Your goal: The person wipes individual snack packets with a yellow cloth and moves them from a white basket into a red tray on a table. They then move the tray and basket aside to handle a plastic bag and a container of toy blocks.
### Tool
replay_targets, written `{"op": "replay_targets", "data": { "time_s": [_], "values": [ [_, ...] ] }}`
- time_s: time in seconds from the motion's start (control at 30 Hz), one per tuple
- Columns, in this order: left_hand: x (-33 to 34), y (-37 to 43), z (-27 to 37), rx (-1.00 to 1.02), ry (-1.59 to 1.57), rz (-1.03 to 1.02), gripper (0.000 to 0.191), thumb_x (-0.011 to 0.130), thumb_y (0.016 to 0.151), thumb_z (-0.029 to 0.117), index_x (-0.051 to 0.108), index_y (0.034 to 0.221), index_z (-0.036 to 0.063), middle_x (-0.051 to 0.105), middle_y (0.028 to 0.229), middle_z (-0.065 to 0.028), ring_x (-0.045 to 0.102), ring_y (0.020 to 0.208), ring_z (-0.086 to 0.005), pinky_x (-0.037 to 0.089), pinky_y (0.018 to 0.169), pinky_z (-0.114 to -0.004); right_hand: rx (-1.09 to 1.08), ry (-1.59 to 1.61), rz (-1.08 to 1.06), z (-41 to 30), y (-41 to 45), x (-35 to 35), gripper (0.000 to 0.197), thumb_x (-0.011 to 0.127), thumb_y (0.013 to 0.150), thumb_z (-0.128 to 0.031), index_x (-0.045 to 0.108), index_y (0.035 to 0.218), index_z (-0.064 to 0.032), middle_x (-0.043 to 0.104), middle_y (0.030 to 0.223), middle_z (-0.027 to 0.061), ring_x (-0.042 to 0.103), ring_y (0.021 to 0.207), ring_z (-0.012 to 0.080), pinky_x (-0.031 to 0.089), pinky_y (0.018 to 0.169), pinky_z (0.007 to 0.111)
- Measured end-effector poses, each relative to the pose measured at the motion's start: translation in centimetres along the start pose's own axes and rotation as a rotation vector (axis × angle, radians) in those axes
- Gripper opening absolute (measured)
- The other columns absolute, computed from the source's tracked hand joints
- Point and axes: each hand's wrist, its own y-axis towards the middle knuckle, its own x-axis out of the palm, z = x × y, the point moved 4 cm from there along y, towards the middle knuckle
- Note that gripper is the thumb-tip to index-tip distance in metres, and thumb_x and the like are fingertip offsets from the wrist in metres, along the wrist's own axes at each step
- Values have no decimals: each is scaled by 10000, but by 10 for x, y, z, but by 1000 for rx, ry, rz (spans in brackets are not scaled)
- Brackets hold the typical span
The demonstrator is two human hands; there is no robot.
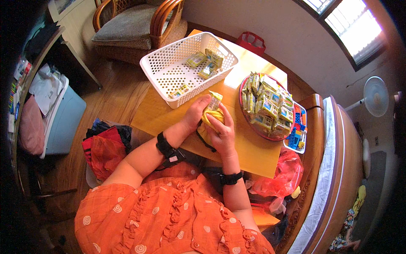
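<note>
Above the near part of the wooden table, both of my hands close around a yellow cloth pouch (207,132) with a black cord hanging from it. A small clear-and-yellow plastic packet (215,100) stands partly out of the pouch's mouth. My left hand (196,113) grips from the left, its thumb beside the packet. My right hand (224,135) has its fingers bent over the gathered yellow cloth. Similar packets (207,70) lie in a white perforated plastic basket (190,101) ahead. To the right, many more packets (269,101) are heaped in a red-rimmed round container (241,106).
A white tray of toy building blocks (295,135) sits beyond the round container. Red plastic bags (279,174) hang by the table's (253,157) right edge. A carved wooden bed frame (312,152) stands right, a rattan chair (127,30) at back left, a blue bin (68,117) left.
</note>
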Motion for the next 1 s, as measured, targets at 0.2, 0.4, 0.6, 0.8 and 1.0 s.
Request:
{"op": "replay_targets", "data": {
  "time_s": [0.2,0.4,0.6,0.8,1.0],
  "values": [
    [15,-8,11,-22,-15,-74,302,520,1056,261,619,1213,22,666,1107,-51,635,980,-125,505,907,-277,123,127,141,8,-3,-5,406,742,798,-26,720,1199,-80,492,1457,217,513,1316,380,422,1100,426],
    [12,-5,9,-52,60,-101,307,556,1042,240,635,1234,14,678,1125,-31,633,994,-99,500,892,-246,198,148,250,23,-7,-7,425,702,897,-50,629,1315,-32,503,1449,215,519,1309,362,404,1107,410],
    [12,-3,2,-55,-1,-139,319,503,1064,223,612,1270,5,676,1138,-39,637,998,-107,508,891,-250,195,249,236,21,-8,-8,411,687,900,-29,638,1308,-29,524,1428,209,536,1293,345,420,1094,392],
    [8,-3,8,53,246,-106,368,427,1091,257,581,1305,0,656,1142,-53,619,1015,-126,510,906,-279,62,226,19,6,-3,-3,376,743,813,8,737,1176,-88,513,1435,200,574,1254,358,486,1036,404],
    [25,-17,15,-52,175,-284,528,480,1069,388,520,1396,-25,616,1280,-79,598,1122,-140,480,990,-296,-8,176,130,3,-3,-7,375,747,823,-15,724,1192,-78,490,1457,215,564,1268,360,479,1044,404]
  ]
}}
